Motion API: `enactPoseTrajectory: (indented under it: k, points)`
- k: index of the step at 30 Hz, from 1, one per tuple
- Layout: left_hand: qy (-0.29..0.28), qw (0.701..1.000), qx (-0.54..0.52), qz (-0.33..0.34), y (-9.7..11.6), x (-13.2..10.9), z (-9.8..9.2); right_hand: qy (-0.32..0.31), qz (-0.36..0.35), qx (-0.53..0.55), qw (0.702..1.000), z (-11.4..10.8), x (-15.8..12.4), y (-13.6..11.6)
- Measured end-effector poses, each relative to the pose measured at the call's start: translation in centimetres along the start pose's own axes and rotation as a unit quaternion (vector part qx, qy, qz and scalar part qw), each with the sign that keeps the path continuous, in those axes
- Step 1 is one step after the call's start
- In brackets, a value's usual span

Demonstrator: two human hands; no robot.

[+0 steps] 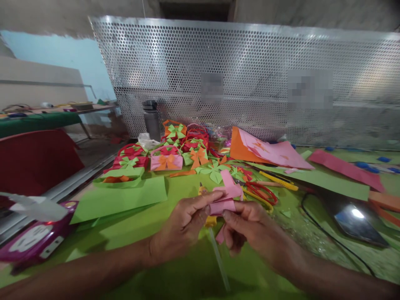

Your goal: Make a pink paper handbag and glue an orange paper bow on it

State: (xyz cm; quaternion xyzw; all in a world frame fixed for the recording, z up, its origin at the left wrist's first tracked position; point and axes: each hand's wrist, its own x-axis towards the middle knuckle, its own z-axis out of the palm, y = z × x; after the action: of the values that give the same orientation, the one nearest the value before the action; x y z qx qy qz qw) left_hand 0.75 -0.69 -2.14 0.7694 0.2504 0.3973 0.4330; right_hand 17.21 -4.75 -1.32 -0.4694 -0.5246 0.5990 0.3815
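Note:
A small folded piece of pink craft sheet (222, 206) is pinched between my two hands, above the middle of the table. My left hand (179, 225) grips its left side between thumb and fingers. On its right side, my right hand (250, 227) holds the lower edge with thumb and forefinger. Pink strips (227, 178) stick up from the far side of the piece. Under my hands lies a yellow glue gun (211, 221), partly hidden, its clear glue stick (219, 260) pointing toward me. Red-handled scissors (261, 193) lie just beyond my right hand.
Small bags with bows (167, 161) crowd the table's back, beside a grey bottle (152, 123). Green sheets (125, 198) lie left, pink and orange sheets (268, 152) right. A phone (359, 223), a black cable (331, 237) and a purple power strip (46, 239) flank my arms.

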Motion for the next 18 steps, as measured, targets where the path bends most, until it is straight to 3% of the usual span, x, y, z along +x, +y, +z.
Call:
enactPoseTrajectory:
  k: [8,14,18]
  points:
    - [0.019,0.995,0.101,-0.01,-0.49,0.48,-0.17,0.012,-0.041,-0.056,0.998,-0.49,0.06,0.29]
    - [-0.013,0.988,0.153,0.016,-0.23,0.75,-0.38,0.024,-0.101,-0.256,0.961,-0.47,0.01,0.23]
    - [-0.029,0.971,0.235,0.038,-0.16,0.81,-0.16,0.015,-0.1,-0.3,0.949,-0.48,0.12,0.11]
